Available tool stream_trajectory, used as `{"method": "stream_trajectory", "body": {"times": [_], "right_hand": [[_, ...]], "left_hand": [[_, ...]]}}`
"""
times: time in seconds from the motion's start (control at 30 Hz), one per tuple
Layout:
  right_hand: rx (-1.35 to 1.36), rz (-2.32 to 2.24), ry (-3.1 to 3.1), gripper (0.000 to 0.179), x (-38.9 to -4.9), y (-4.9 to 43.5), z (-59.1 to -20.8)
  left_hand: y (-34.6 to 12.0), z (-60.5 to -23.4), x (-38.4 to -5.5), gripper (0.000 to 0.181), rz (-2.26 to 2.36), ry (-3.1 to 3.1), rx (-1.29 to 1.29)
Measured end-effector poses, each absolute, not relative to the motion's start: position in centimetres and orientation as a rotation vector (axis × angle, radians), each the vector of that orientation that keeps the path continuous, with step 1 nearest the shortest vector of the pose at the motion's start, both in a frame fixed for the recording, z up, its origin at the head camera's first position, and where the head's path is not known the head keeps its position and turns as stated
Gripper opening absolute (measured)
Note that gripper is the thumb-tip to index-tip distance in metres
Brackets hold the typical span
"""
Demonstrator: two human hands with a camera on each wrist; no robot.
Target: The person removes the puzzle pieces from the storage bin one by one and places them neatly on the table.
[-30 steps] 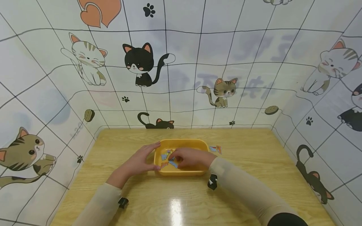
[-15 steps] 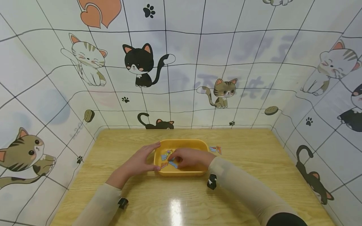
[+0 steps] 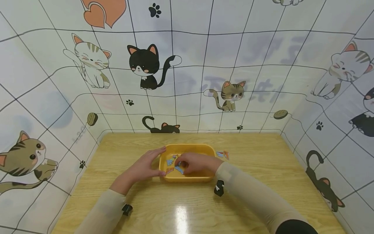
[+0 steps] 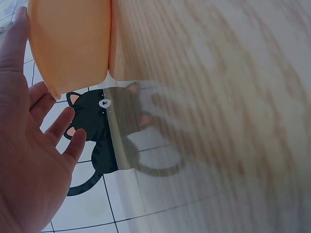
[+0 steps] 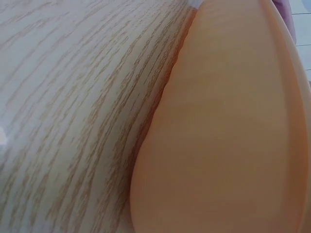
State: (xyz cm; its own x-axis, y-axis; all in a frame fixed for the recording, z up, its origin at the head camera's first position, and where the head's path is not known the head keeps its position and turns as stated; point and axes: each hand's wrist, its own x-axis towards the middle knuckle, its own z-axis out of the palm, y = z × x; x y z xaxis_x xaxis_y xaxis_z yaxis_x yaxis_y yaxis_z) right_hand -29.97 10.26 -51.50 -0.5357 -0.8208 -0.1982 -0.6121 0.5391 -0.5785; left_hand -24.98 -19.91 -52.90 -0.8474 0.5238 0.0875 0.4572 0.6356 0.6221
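Blue and orange flat pieces (image 3: 179, 170) lie close together in the left half of the yellow tray (image 3: 190, 179). Judged thin and light, like stiff card: likely to crease if squeezed hard and to slide on the smooth tray floor; best taken by an edge, between thumb and one fingertip. Right hand (image 3: 195, 162): inside the tray, fingers curled, tips down among the pieces; cannot tell whether they pinch one, as the right wrist view shows the tray's outer side, not the fingertips. Left hand (image 3: 142, 167): spread wide across the tray's left end, holding it, thumb at the near corner, forefinger at the far one. In the way: the raised tray wall, and the right hand itself, covering part of the floor. Further pieces (image 3: 223, 154) lie on the desk (image 3: 254, 152), just beside the tray's right end. Cat-patterned wall (image 3: 190, 81) behind.
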Motion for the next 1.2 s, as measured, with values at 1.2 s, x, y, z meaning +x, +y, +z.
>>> {"method": "stream_trajectory", "body": {"times": [1.2], "right_hand": [[-0.952, -0.780, 2.506, 0.051, -29.3, 14.4, -49.3]], "left_hand": [[-19.8, -52.8, -24.9, 0.103, 0.982, 2.771, 0.833]]}}
